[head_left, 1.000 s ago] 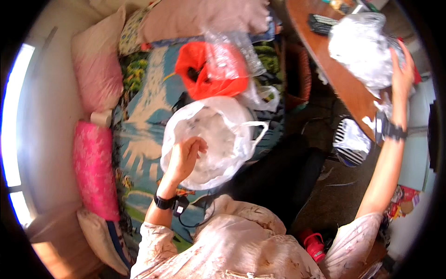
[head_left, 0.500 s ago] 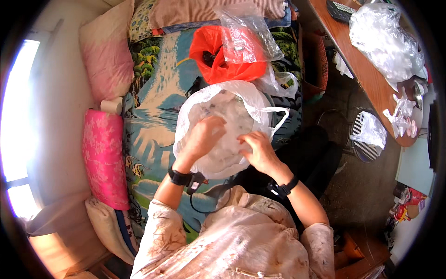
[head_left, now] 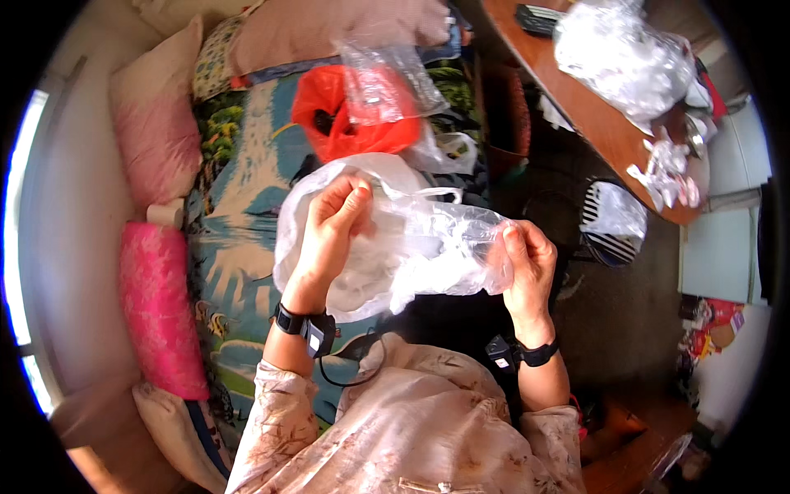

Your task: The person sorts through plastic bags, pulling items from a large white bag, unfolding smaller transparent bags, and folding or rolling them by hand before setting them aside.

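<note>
A clear plastic bag [head_left: 461, 243] is pulled out sideways over the front of a white plastic bag [head_left: 300, 247] on the bed. My right hand [head_left: 527, 267] is closed on the clear bag's right end. With thumb and fingers pinched together, my left hand [head_left: 333, 218] grips thin film at the other end, over the white bag's opening. Crumpled clear and whitish plastic fills the white bag, partly hidden by my hands. Just beyond sits an open red plastic bag [head_left: 317, 140] with something dark inside, and a flat clear plastic bag [head_left: 383, 86] lies across it.
The bed has a printed cover [head_left: 230, 210]. A pink bolster [head_left: 156, 305] and a pillow [head_left: 156, 123] lie along its left side. At right, a wooden table [head_left: 559, 86] bears a large bundle of clear plastic [head_left: 621, 62]. A striped stool [head_left: 597, 230] stands below it.
My right hand has moved right and closed on the clear plastic bag, now drawn out of the white bag. My left hand has risen slightly and pinches. The whole view has shifted.
</note>
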Motion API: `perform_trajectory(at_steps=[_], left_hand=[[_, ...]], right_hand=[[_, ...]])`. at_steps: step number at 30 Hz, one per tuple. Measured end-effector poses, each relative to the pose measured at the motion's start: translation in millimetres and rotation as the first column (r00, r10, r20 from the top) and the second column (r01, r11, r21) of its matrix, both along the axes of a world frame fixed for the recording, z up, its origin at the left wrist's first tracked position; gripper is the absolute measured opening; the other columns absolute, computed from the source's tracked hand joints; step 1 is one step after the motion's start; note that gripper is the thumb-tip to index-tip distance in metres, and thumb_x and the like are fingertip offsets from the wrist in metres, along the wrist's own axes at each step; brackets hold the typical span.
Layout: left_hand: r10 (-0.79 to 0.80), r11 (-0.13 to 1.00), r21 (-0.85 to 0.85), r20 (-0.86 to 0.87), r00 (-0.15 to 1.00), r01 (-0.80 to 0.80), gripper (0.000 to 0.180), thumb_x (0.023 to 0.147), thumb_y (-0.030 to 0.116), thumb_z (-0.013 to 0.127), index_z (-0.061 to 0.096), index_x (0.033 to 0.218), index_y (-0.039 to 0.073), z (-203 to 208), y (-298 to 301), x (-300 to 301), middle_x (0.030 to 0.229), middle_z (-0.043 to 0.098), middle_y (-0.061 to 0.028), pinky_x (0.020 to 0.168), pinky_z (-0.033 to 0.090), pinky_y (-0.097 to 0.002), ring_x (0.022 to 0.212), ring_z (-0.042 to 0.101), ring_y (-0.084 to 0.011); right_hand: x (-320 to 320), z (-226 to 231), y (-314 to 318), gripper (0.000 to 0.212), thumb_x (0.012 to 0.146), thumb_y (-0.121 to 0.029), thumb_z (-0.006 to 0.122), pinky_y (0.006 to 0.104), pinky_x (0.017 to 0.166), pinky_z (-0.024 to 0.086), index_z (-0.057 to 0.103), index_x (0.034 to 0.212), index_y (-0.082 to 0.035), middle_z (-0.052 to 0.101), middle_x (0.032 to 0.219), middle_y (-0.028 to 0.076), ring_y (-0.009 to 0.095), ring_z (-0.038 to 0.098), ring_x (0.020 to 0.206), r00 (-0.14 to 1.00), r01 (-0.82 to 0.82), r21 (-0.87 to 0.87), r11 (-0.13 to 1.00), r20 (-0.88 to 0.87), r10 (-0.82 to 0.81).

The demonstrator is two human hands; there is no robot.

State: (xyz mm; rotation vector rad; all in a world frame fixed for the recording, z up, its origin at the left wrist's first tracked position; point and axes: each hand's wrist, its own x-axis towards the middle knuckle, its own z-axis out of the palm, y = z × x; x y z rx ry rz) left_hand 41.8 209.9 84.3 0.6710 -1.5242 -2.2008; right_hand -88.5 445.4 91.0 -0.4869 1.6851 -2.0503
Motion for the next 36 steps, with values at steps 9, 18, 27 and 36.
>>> perform_trajectory(at_steps=[9, 18, 27, 36], left_hand=[[-0.461, 0.704, -0.600, 0.022, 0.887, 0.380, 0.047, 0.090, 0.035, 0.074, 0.057, 0.117, 0.002, 26, 92, -37, 0.132, 0.054, -0.0074, 0.100, 0.039, -0.0345, 0.122, 0.050, -0.0208], [-0.322, 0.764, 0.466, -0.323, 0.890, 0.445, 0.025, 0.103, 0.024, 0.056, 0.060, 0.115, 0.003, -8, 103, -55, 0.105, 0.069, -0.0070, 0.087, 0.053, -0.0324, 0.095, 0.066, -0.0168], [-0.418, 0.865, 0.197, -0.227, 0.880, 0.461, 0.025, 0.106, 0.027, 0.052, 0.062, 0.110, 0.005, 1, 137, -65, 0.102, 0.065, -0.0003, 0.083, 0.047, -0.0248, 0.092, 0.059, -0.0080], [-0.295, 0.949, 0.127, 0.038, 0.955, 0.288, 0.007, 0.098, 0.015, 0.065, 0.058, 0.096, 0.013, 13, 123, -69, 0.074, 0.056, 0.0082, 0.049, 0.036, -0.0182, 0.059, 0.046, -0.0012]], right_hand=[[0, 7, 63, 0.017, 0.099, -0.012, 0.062, 0.0188, 0.057, 0.038, 0.068, 0.096, 0.003, 0.056, 0.074, -0.006, 0.001, 0.046, 0.064, 0.904, 0.333, 0.085, 0.939, -0.311, -0.292], [-12, -10, 125, 0.012, 0.098, -0.012, 0.065, 0.0169, 0.051, 0.033, 0.068, 0.104, -0.002, 0.054, 0.072, -0.009, -0.001, 0.043, 0.057, 0.917, 0.399, -0.047, 0.916, 0.036, -0.398], [8, 37, 114, 0.038, 0.080, -0.010, 0.079, 0.0344, 0.088, 0.048, 0.062, 0.111, 0.001, 0.059, 0.114, 0.014, 0.023, 0.059, 0.099, 0.754, 0.344, 0.188, 0.920, -0.639, -0.151], [-5, 11, 139, 0.009, 0.098, -0.006, 0.062, 0.0234, 0.077, 0.050, 0.062, 0.101, 0.002, 0.067, 0.096, 0.007, 0.009, 0.062, 0.083, 0.855, 0.433, -0.024, 0.901, -0.304, -0.420]])
